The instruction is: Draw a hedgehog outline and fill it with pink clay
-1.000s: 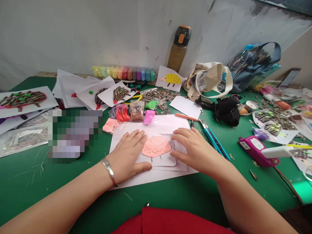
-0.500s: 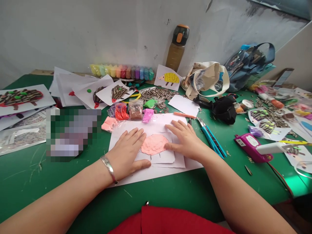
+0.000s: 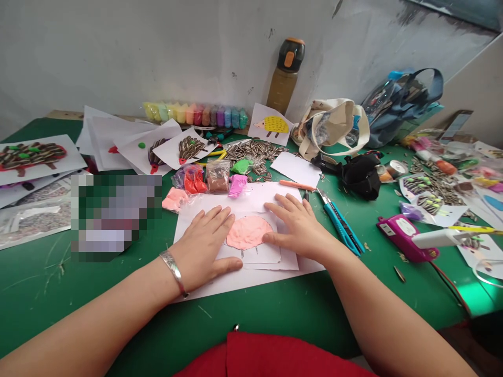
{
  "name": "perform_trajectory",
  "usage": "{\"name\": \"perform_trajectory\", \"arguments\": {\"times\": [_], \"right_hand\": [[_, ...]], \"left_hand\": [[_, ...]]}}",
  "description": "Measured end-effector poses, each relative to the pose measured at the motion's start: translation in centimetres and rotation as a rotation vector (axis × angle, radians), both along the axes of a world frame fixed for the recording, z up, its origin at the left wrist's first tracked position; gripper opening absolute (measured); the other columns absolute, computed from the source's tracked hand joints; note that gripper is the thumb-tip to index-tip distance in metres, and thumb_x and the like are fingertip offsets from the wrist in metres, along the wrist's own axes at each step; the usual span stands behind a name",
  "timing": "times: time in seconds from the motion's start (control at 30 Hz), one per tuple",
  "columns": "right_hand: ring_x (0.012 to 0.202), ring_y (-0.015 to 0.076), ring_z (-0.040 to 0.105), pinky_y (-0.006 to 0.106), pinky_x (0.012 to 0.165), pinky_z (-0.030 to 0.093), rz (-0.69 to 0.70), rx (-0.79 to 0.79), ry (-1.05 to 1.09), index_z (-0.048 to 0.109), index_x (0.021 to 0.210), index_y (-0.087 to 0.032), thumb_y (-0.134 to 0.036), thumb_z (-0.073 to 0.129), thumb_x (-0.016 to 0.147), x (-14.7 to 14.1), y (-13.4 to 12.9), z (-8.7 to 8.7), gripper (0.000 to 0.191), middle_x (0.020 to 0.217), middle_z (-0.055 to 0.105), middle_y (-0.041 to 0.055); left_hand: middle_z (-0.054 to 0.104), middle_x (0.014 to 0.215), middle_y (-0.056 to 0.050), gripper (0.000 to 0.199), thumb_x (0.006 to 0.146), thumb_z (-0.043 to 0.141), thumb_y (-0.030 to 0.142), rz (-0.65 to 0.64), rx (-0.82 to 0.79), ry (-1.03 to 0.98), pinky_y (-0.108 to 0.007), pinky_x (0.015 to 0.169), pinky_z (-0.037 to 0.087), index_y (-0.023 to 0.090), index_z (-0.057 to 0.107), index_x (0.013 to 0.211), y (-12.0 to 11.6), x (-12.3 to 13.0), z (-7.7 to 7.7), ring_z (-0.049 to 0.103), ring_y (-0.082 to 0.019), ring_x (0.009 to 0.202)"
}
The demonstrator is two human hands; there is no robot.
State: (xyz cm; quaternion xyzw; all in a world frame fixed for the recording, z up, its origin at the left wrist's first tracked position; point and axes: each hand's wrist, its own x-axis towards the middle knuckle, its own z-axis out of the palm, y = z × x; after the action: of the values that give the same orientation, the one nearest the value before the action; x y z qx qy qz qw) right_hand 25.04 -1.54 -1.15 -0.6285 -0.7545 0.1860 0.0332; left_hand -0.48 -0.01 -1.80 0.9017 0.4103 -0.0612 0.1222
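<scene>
So the left hand (image 3: 208,241) is lying palm down, fingers stretched out and thumb well away from them, not gripping anything. Right hand (image 3: 296,225) is the same deal, fingers fanned, thumb at the edge of the pink clay (image 3: 249,232). Can't tell if it's actually pressing.

The clay sits right between the two, flattened on a smaller paper (image 3: 271,256) that's on top of a big white sheet (image 3: 271,189). Progress-wise, I'd say the body layer is pretty much done: rounded blob, lumpy surface. The legs (image 3: 242,253) are just pen lines, no clay on them, and I see no seeds on the pink. Whatever's under the left hand is hidden from me.

Just past the paper there's a pink lump in plastic (image 3: 175,199), plus red (image 3: 195,180), brown (image 3: 218,177) and magenta packets (image 3: 238,186). Box cutter (image 3: 341,222) off to the right on the green worktop (image 3: 212,327). Further back, a heap of striped seeds (image 3: 255,151), and way left a seed-covered picture (image 3: 33,154) that looks much further along.
</scene>
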Motion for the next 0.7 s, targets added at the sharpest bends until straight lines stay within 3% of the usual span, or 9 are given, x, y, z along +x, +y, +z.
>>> {"name": "perform_trajectory", "arguments": {"times": [0.13, 0.33, 0.57, 0.7], "right_hand": [[0.144, 0.0312, 0.014, 0.059, 0.113, 0.01, -0.01, -0.051, 0.096, 0.044, 0.14, -0.035, -0.071, 0.042, 0.082, 0.52, 0.13, 0.59, 0.068, 0.155, 0.029, 0.0036], [0.144, 0.0357, 0.012, 0.064, 0.111, 0.005, -0.009, 0.006, -0.022, 0.046, 0.138, -0.034, -0.065, 0.056, 0.077, -0.42, -0.12, 0.19, 0.07, 0.155, 0.027, 0.0054], [0.144, 0.0312, 0.015, 0.058, 0.114, 0.009, -0.032, -0.064, 0.123, 0.045, 0.139, -0.034, -0.07, 0.045, 0.082, 0.32, 0.19, 0.89, 0.068, 0.154, 0.031, 0.0035], [0.143, 0.0356, 0.014, 0.063, 0.111, 0.006, -0.017, 0.003, 0.022, 0.046, 0.137, -0.035, -0.067, 0.053, 0.078, -0.3, -0.01, 0.27, 0.068, 0.155, 0.029, 0.0044]], "left_hand": [[0.021, 0.156, -0.014, 0.092, 0.081, 0.049, 0.069, 0.001, -0.01, 0.007, -0.052, 0.116, 0.015, 0.009, 0.029, 0.148, -0.09, -0.02, -0.02, 0.014, -0.033, 0.144], [0.022, 0.156, -0.015, 0.091, 0.081, 0.05, 0.068, 0.005, -0.01, 0.005, -0.051, 0.116, 0.014, 0.009, 0.03, 0.148, 0.04, 0.12, 0.09, 0.013, -0.033, 0.144], [0.023, 0.155, -0.016, 0.091, 0.08, 0.051, 0.068, 0.008, -0.011, -0.007, -0.052, 0.116, 0.015, 0.009, 0.031, 0.147, -0.04, 0.05, 0.22, 0.015, -0.034, 0.144], [0.025, 0.155, -0.016, 0.09, 0.08, 0.051, 0.068, 0.003, -0.004, -0.021, -0.052, 0.115, 0.016, 0.009, 0.032, 0.146, 0.02, 0.0, 0.11, 0.016, -0.035, 0.143]]}}
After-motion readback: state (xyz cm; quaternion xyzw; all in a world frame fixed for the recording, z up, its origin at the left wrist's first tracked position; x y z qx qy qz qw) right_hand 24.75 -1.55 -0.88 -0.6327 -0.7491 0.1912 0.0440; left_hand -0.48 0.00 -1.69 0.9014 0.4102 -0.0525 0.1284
